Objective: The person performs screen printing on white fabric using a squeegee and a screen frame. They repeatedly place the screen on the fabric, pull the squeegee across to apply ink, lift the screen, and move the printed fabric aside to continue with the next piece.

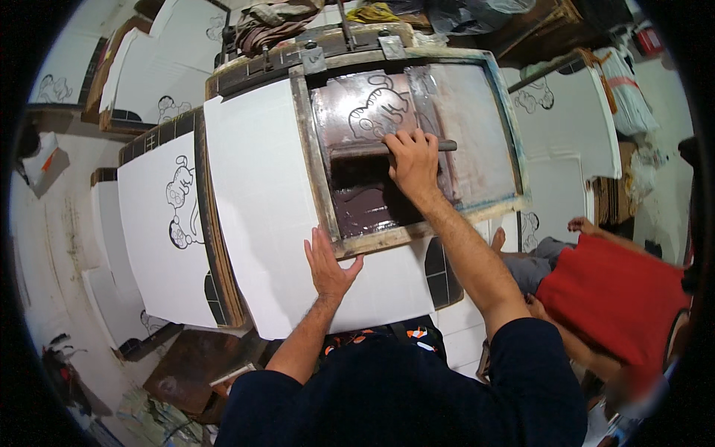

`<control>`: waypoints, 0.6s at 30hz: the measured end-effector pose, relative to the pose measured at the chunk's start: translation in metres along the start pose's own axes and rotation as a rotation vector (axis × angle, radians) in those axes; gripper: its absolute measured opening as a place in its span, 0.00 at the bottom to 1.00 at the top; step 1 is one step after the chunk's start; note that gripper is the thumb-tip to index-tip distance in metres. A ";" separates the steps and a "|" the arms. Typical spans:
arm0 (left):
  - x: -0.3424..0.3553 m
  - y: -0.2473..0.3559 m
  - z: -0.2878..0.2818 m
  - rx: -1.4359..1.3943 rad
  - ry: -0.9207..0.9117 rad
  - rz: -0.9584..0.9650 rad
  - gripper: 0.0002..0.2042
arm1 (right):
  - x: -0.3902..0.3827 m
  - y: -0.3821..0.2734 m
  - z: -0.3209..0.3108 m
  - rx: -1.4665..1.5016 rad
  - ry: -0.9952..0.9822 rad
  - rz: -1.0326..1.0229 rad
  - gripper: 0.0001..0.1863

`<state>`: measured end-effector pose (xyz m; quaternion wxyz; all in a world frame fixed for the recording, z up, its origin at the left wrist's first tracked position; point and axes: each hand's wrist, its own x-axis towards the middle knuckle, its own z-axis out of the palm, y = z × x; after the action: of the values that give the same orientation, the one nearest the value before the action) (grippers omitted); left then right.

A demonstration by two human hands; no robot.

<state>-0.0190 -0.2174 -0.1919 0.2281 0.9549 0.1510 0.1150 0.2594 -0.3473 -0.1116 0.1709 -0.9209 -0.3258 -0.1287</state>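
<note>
My right hand point(414, 165) grips the long bar of a squeegee point(357, 150), which lies crosswise over a screen-printing frame point(316, 164). Dark ink point(365, 212) covers the near part of the mesh, and a cartoon animal outline point(380, 108) shows beyond the squeegee. My left hand point(330, 264), fingers spread, rests at the near left corner of the frame, over the white sheet point(261, 194) beneath it. Two metal hinge clamps point(313, 57) hold the frame's far edge. The squeegee's blade edge is hard to make out in the dark ink.
To the left, another board carries a white printed sheet point(156, 223). More printed sheets point(562, 112) lie on boards at the right. A person in a red shirt point(611, 290) sits at the lower right. Crumpled cloths point(275, 26) lie behind the frame.
</note>
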 end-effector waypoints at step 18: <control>0.004 0.001 -0.004 -0.006 0.001 -0.004 0.56 | 0.068 0.019 0.043 0.011 -0.014 -0.135 0.18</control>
<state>-0.0161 -0.2157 -0.1874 0.2313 0.9539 0.1524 0.1153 0.3288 -0.3060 -0.1316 0.1645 -0.8968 -0.3890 -0.1315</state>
